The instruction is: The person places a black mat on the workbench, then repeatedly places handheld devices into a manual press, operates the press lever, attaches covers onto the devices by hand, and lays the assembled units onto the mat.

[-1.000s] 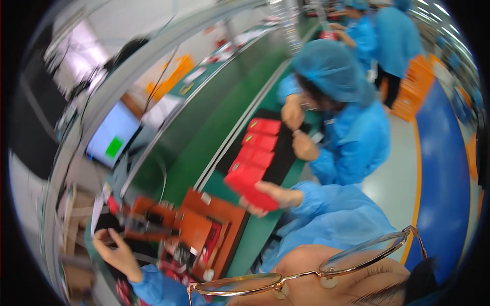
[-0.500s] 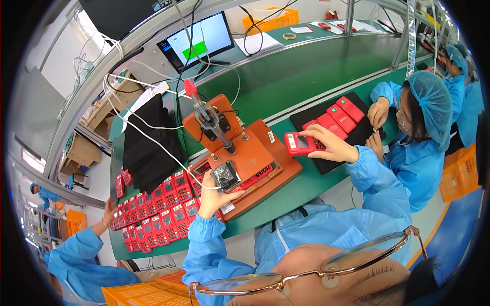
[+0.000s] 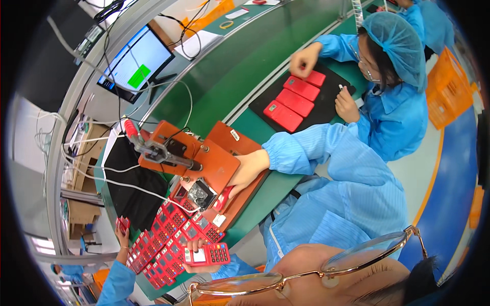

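My left hand (image 3: 193,246) is closed around a red handheld payment terminal (image 3: 218,253), its screen and keypad facing up, above the table's near edge. My right hand (image 3: 250,171) reaches into an orange-brown clamp fixture (image 3: 217,166) from its right side. The thumb lies against a red terminal (image 3: 223,198) inside the fixture; the other fingers are hidden beneath the upper plate. A toggle clamp with a red handle (image 3: 130,128) rises from the fixture. Left of it, rows of red terminals (image 3: 162,232) lie face up, close to my left hand.
At right, a co-worker's hand (image 3: 304,61) is over several red terminals (image 3: 289,104) on a black mat (image 3: 263,99). Another person's hand (image 3: 122,238) holds a red terminal at left. Cables hang before a monitor (image 3: 138,64); black cloth (image 3: 130,191) lies behind the rows.
My right hand has moved left from beside the fixture into it. My left hand has left the fixture and now holds a terminal lower down. The head view has shifted.
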Demonstrator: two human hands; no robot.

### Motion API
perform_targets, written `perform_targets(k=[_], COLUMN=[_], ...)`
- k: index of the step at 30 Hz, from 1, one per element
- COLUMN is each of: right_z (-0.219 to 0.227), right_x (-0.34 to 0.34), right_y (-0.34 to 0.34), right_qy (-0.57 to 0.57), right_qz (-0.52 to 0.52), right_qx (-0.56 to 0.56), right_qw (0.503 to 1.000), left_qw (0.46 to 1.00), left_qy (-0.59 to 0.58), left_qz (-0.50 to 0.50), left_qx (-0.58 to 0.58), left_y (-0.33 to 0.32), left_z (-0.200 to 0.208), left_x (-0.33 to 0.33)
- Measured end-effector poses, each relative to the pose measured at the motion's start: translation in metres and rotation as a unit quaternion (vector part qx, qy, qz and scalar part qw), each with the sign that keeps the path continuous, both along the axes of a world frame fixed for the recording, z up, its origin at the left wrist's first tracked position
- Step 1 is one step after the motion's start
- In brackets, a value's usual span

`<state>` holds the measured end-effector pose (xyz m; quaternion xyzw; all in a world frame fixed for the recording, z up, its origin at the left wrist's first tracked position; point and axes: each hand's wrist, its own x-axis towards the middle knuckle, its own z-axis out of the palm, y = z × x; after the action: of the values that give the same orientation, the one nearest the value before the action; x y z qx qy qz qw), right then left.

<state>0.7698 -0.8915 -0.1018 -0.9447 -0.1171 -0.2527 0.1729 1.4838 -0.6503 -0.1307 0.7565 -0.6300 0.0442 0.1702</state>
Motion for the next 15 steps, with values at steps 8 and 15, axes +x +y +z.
perform_targets(k=[8,15], right_z=[0.014,0.057], right_x=[-0.05,-0.058], right_y=[-0.01,-0.036], right_qy=[0.033,0.194], right_qz=[-0.102,-0.039], right_qx=[-0.072,-0.035], right_qw=[0.992,0.98], left_qw=[0.987,0.799], left_qy=[0.159,0.599], left_qz=[-0.011,-0.001], left_qx=[0.001,0.054], left_y=[-0.031,0.089], left_z=[0.023,0.075], left_x=[0.013,-0.039])
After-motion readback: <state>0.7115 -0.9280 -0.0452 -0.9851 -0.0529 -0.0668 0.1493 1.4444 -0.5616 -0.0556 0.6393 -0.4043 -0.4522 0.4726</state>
